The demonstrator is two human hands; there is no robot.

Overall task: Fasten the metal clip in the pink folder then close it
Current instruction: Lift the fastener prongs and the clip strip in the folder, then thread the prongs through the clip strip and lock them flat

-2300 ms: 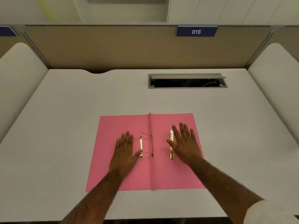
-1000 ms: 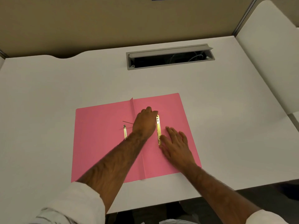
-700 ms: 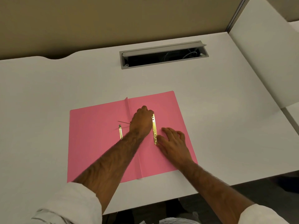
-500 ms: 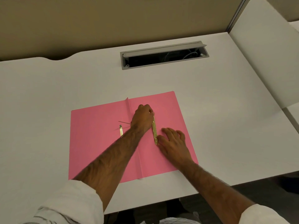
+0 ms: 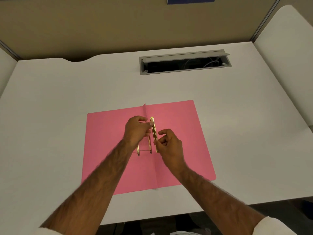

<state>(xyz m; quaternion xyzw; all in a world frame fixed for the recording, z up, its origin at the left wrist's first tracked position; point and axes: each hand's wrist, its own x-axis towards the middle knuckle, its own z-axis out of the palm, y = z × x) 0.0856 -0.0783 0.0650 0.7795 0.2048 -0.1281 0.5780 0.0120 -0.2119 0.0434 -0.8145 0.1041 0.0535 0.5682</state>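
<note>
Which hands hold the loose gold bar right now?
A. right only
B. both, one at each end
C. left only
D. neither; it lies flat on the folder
B: the left hand pinches the gold bar near its far end, the right hand its near end.

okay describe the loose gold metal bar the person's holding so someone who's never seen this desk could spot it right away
On the white desk lies an open pink folder. Just right of its centre crease, the gold bar runs front to back, pinched at its far end by the left hand and at its near end by the right hand. Unlike the two thinner gold strips left of it, it is wider and lifted.
</note>
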